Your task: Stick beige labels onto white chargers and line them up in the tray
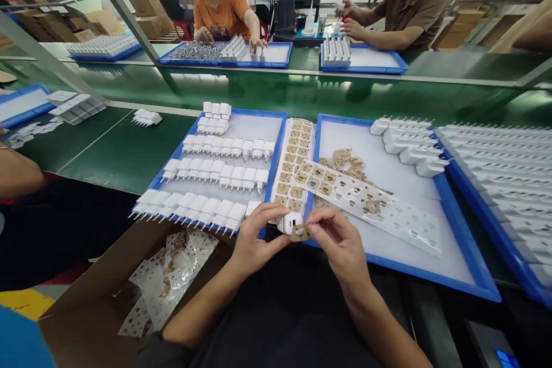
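My left hand [254, 240] grips a white plug-in charger [288, 222] between thumb and fingers, its port face turned toward me. Pinched in my right hand [338, 241] is a small tan sticker [301, 233] with cut-outs, held at the charger's lower right edge; whether it touches cannot be made out. Behind the charger lies a sheet of tan stickers [291, 167]. A second, partly used sticker sheet [401, 215] rests slantwise across the right blue tray [457, 241], beside crumpled tan scraps [349, 164].
The left blue tray [282, 126] bears rows of white chargers [233, 178]. More chargers [411, 146] stand in the right tray's far corner. A cardboard box [90, 305] with discarded sheets [168, 282] sits below at left. Two people [226, 11] [409, 17] work across the green bench.
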The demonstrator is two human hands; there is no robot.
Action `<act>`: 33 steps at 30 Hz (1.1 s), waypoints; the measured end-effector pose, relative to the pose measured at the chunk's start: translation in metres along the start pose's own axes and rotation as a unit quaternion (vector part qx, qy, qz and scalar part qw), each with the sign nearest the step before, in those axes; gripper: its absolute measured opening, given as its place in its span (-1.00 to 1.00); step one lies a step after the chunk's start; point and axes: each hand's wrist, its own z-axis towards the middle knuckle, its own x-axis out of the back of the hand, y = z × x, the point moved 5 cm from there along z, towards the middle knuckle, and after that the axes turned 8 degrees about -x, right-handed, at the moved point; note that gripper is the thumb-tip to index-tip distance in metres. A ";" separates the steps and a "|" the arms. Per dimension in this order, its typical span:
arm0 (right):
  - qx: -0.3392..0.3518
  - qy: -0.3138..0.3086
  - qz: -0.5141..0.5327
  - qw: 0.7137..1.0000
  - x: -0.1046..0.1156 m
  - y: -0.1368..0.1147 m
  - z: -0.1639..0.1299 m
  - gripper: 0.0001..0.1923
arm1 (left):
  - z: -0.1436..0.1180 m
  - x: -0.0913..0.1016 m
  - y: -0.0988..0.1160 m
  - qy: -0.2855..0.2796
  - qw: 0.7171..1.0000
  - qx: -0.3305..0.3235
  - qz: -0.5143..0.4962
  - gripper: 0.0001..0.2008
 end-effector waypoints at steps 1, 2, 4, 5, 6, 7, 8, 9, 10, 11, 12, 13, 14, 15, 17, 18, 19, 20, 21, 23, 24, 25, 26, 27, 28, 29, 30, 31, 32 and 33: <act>-0.008 0.016 0.002 1.000 0.001 0.000 0.001 -0.98 | 0.001 0.000 0.002 0.006 1.000 -0.009 0.005 -0.57; -0.015 0.026 0.002 1.000 0.001 0.000 0.003 -0.98 | 0.002 -0.001 0.004 0.008 1.000 -0.016 0.009 -0.56; -0.023 0.029 -0.003 0.999 0.000 -0.001 0.005 -0.96 | 0.003 -0.001 0.006 0.010 0.999 -0.026 0.017 -0.57; -0.025 0.027 -0.005 0.999 -0.001 -0.001 0.005 -0.96 | 0.004 -0.001 0.007 0.010 0.999 -0.028 0.021 -0.57; -0.026 0.027 -0.007 0.999 -0.001 -0.001 0.006 -0.95 | 0.004 -0.002 0.007 0.010 0.999 -0.029 0.024 -0.58; -0.028 0.027 -0.008 0.999 -0.001 -0.002 0.006 -0.95 | 0.005 -0.002 0.007 0.009 0.999 -0.028 0.028 -0.59; -0.029 0.027 -0.009 0.999 -0.001 -0.002 0.006 -0.95 | 0.005 -0.002 0.007 0.008 0.999 -0.026 0.032 -0.59; -0.031 0.027 -0.010 0.999 -0.001 -0.002 0.005 -0.95 | 0.005 -0.001 0.007 0.006 0.999 -0.025 0.036 -0.60; -0.031 0.027 -0.012 0.999 -0.001 -0.002 0.005 -0.95 | 0.005 -0.001 0.007 0.005 0.999 -0.025 0.039 -0.60; -0.032 0.027 -0.014 0.999 -0.002 -0.002 0.005 -0.95 | 0.005 -0.001 0.007 0.004 0.999 -0.026 0.041 -0.60; -0.032 0.026 -0.016 0.999 -0.002 -0.002 0.005 -0.95 | 0.005 -0.001 0.007 0.004 0.999 -0.028 0.041 -0.60; -0.032 0.025 -0.017 0.999 -0.002 -0.002 0.005 -0.96 | 0.005 -0.001 0.007 0.004 0.999 -0.030 0.041 -0.60; -0.031 0.024 -0.018 0.999 -0.003 -0.002 0.005 -0.96 | 0.005 -0.001 0.008 0.003 0.999 -0.031 0.041 -0.59; -0.031 0.023 -0.019 0.999 -0.003 -0.002 0.004 -0.96 | 0.005 -0.001 0.008 0.003 0.999 -0.030 0.041 -0.59; -0.031 0.024 -0.026 0.999 -0.004 -0.002 0.004 -0.96 | 0.005 -0.001 0.008 0.001 0.999 -0.029 0.041 -0.59; -0.029 0.025 -0.032 0.999 -0.004 -0.003 0.004 -0.96 | 0.005 -0.001 0.008 0.001 0.999 -0.029 0.041 -0.59; -0.027 0.027 -0.040 0.998 -0.005 -0.003 0.004 -0.96 | 0.005 -0.001 0.009 0.000 0.999 -0.030 0.042 -0.59; -0.022 0.030 -0.049 0.998 -0.005 -0.004 0.004 -0.96 | 0.005 -0.001 0.009 0.001 0.999 -0.032 0.044 -0.59; -0.017 0.033 -0.060 0.998 -0.006 -0.004 0.003 -0.96 | 0.005 -0.001 0.010 0.003 0.998 -0.035 0.047 -0.59; -0.004 0.042 -0.083 0.996 -0.007 -0.006 0.002 -0.97 | 0.006 -0.001 0.011 0.007 0.998 -0.037 0.057 -0.59; 0.002 0.047 -0.095 0.994 -0.007 -0.007 0.001 -0.97 | 0.006 -0.001 0.012 0.008 0.997 -0.038 0.063 -0.60; 0.007 0.051 -0.107 0.993 -0.008 -0.009 0.001 -0.96 | 0.006 -0.001 0.012 0.009 0.997 -0.037 0.068 -0.60; 0.013 0.054 -0.121 0.991 -0.009 -0.010 0.001 -0.97 | 0.006 -0.001 0.012 0.009 0.997 -0.037 0.072 -0.60; 0.023 0.058 -0.140 0.988 -0.010 -0.012 0.001 -0.97 | 0.006 -0.001 0.012 0.008 0.996 -0.038 0.077 -0.61; 0.039 0.064 -0.163 0.984 -0.010 -0.015 0.001 -0.97 | 0.006 -0.001 0.012 0.008 0.996 -0.040 0.080 -0.62; 0.056 0.071 -0.186 0.978 -0.011 -0.017 0.001 -0.96 | 0.006 -0.001 0.012 0.010 0.996 -0.043 0.082 -0.62; 0.071 0.081 -0.204 0.973 -0.010 -0.019 0.001 -0.94 | 0.005 -0.001 0.012 0.014 0.995 -0.046 0.083 -0.63; 0.079 0.090 -0.212 0.970 -0.009 -0.020 0.002 -0.92 | 0.004 -0.001 0.011 0.020 0.995 -0.049 0.081 -0.63; 0.075 0.092 -0.202 0.972 -0.008 -0.018 0.004 -0.90 | 0.003 -0.001 0.011 0.028 0.995 -0.050 0.078 -0.63; 0.059 0.086 -0.174 0.979 -0.006 -0.015 0.006 -0.89 | 0.002 -0.001 0.010 0.036 0.995 -0.052 0.073 -0.62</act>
